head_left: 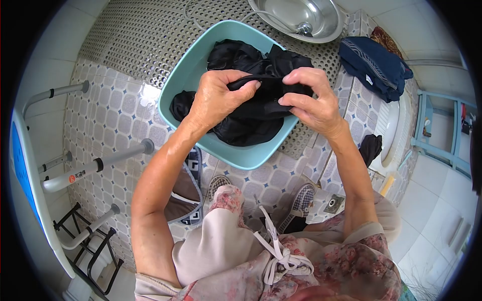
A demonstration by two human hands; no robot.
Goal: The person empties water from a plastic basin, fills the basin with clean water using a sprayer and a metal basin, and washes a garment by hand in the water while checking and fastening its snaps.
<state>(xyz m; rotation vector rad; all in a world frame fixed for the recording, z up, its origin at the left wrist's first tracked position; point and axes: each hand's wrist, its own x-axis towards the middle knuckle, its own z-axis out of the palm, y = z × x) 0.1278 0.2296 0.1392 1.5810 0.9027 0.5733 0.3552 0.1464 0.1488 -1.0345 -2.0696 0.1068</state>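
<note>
My left hand (pixel 223 95) pinches the edge of a black garment (pixel 258 106) between thumb and fingers. On the other side, my right hand (pixel 314 100) grips the same edge, so a stretch of black fabric is held between the two. Both hands are above a light teal basin (pixel 175 83). More black cloth (pixel 236 54) lies bunched inside it, and I cannot tell how many pieces there are. The garment's exact kind is hidden by its folds.
A metal bowl (pixel 329 22) with a shower head (pixel 304 28) sits beyond the basin. Dark blue cloth (pixel 374 67) lies at the right, near a small black cloth (pixel 370 149). At left stands a shower chair (pixel 30 185) with grey legs. A perforated mat (pixel 135 40) covers part of the tiled floor.
</note>
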